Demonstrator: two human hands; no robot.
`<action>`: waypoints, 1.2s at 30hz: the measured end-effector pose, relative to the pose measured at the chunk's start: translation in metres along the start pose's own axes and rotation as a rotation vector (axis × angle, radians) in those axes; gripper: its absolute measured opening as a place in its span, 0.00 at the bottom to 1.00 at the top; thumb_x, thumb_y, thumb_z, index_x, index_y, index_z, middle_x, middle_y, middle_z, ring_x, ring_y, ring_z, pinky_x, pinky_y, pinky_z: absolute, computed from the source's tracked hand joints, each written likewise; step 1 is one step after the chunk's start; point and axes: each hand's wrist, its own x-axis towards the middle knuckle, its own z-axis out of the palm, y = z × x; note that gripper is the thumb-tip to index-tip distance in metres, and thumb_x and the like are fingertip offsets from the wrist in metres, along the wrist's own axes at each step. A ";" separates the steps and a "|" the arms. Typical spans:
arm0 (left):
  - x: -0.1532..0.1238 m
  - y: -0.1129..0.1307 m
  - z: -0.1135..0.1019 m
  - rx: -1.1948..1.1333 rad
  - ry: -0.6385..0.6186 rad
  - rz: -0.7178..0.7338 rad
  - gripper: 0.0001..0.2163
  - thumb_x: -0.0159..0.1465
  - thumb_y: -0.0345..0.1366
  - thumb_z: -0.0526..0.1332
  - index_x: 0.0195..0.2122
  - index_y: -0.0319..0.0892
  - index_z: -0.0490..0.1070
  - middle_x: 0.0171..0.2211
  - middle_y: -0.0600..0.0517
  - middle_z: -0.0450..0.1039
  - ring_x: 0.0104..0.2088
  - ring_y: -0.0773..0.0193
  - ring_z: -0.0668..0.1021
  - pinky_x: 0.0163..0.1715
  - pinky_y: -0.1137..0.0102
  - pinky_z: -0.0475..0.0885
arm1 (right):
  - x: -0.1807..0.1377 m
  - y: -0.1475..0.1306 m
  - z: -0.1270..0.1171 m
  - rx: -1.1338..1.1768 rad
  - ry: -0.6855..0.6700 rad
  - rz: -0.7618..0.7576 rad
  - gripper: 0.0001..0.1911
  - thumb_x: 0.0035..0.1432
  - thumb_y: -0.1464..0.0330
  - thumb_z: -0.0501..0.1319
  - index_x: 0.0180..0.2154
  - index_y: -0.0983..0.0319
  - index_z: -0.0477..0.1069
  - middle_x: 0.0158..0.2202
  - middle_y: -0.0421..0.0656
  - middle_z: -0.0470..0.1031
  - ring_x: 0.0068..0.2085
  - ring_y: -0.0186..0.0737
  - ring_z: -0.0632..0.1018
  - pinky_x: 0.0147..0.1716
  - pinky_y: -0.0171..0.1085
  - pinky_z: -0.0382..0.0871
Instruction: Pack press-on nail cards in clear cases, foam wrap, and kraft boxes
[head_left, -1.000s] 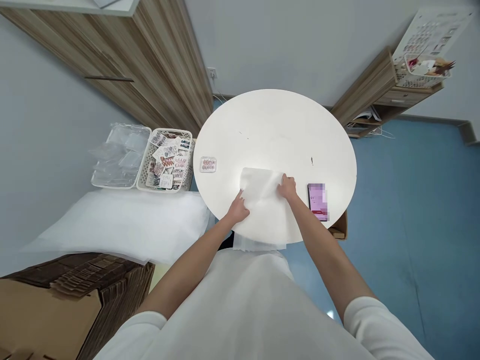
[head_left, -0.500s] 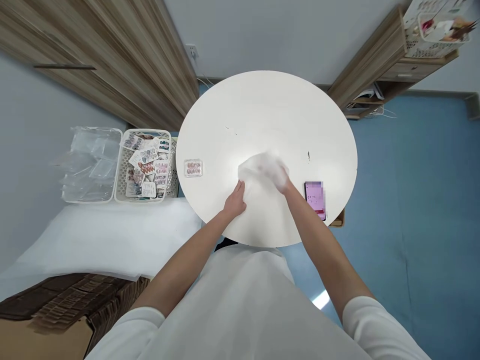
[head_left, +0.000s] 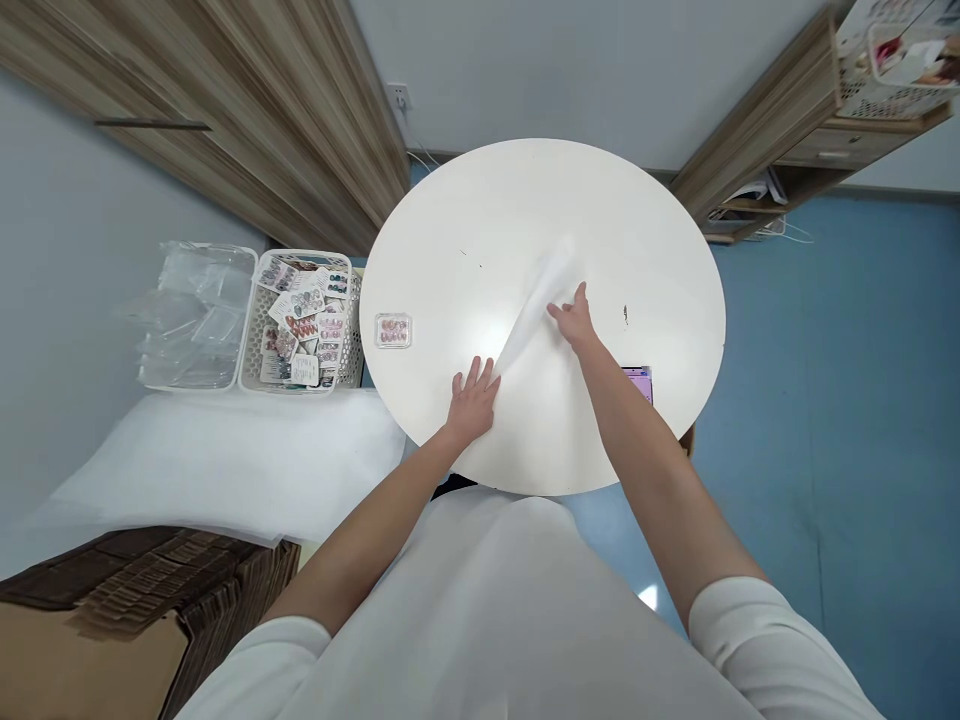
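A thin white sheet (head_left: 534, 308), folded into a narrow slanting strip, lies across the middle of the round white table (head_left: 645, 240). My left hand (head_left: 472, 405) rests flat with fingers spread, its fingertips at the strip's near end. Along the strip's right side is my right hand (head_left: 574, 320), thumb and fingers apart, the thumb touching the sheet. The sheet's far end is blurred. To the left, a small clear case (head_left: 393, 331) of pinkish press-on nails sits on the table.
Beyond the table's left edge stand a white basket (head_left: 247, 375) of carded nail sets and another holding clear plastic packaging (head_left: 199, 310). White sheeting (head_left: 247, 440) lies in front, above brown cardboard (head_left: 97, 650). My right forearm partly covers a phone (head_left: 639, 380).
The sheet has gone from a broader, blurred spread to a narrow slanting strip. My left hand's fingers have spread flat. My right hand is slightly farther right, with its fingers now apart.
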 end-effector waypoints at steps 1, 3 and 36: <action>0.000 -0.002 0.001 0.005 -0.007 0.016 0.31 0.51 0.26 0.55 0.57 0.49 0.53 0.62 0.51 0.44 0.61 0.50 0.41 0.56 0.51 0.40 | 0.002 -0.001 -0.003 0.053 0.010 0.012 0.42 0.54 0.58 0.51 0.60 0.56 0.25 0.62 0.49 0.40 0.58 0.45 0.58 0.50 0.49 0.59; 0.002 -0.008 0.003 0.015 0.028 0.008 0.31 0.52 0.29 0.56 0.58 0.49 0.50 0.61 0.49 0.46 0.61 0.49 0.43 0.56 0.52 0.39 | 0.003 -0.002 -0.008 0.075 0.010 -0.022 0.41 0.55 0.56 0.49 0.59 0.55 0.21 0.63 0.47 0.36 0.60 0.44 0.55 0.51 0.49 0.58; 0.001 -0.010 0.032 0.197 0.189 -0.343 0.33 0.59 0.46 0.49 0.61 0.38 0.39 0.63 0.39 0.30 0.61 0.47 0.39 0.53 0.49 0.46 | -0.018 -0.064 0.069 -0.097 0.015 -0.115 0.36 0.53 0.58 0.50 0.59 0.55 0.35 0.63 0.43 0.35 0.63 0.47 0.40 0.57 0.56 0.39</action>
